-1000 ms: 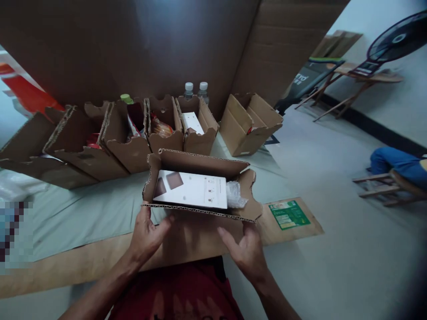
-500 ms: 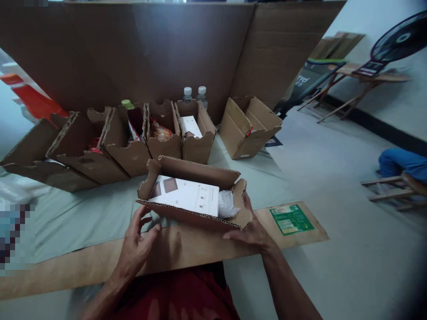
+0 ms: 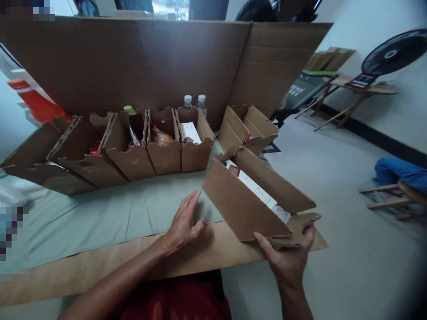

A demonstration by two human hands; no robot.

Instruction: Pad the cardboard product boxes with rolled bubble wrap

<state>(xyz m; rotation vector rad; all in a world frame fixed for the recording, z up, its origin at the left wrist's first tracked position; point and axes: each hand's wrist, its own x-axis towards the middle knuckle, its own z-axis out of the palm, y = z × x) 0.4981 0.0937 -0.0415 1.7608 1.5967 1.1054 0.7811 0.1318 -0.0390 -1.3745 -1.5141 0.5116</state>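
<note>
My right hand [image 3: 288,258] grips the near end of an open cardboard box [image 3: 243,204], thumb on its left side and fingers round the end wall. The box is turned diagonally, its far end close to another cardboard box [image 3: 248,129] at the back right. Inside lie a white carton [image 3: 256,186] and a clump of clear plastic wrap [image 3: 282,213]. My left hand [image 3: 185,222] is apart from the box, to its left over the table edge, with the thumb away from the outstretched fingers and nothing held.
Several cardboard bins [image 3: 133,155] stand in a row along the back, holding packets and a white carton. Behind them rise two clear bottles [image 3: 201,104] and a tall cardboard panel [image 3: 150,62]. An orange bottle [image 3: 36,102] is at left. A fan [image 3: 390,53] and a seated person's leg [image 3: 400,173] are at right.
The box has moved right and turned from crosswise to diagonal in my right hand. My left hand has moved right, away from the box's left end. The view has tilted up slightly.
</note>
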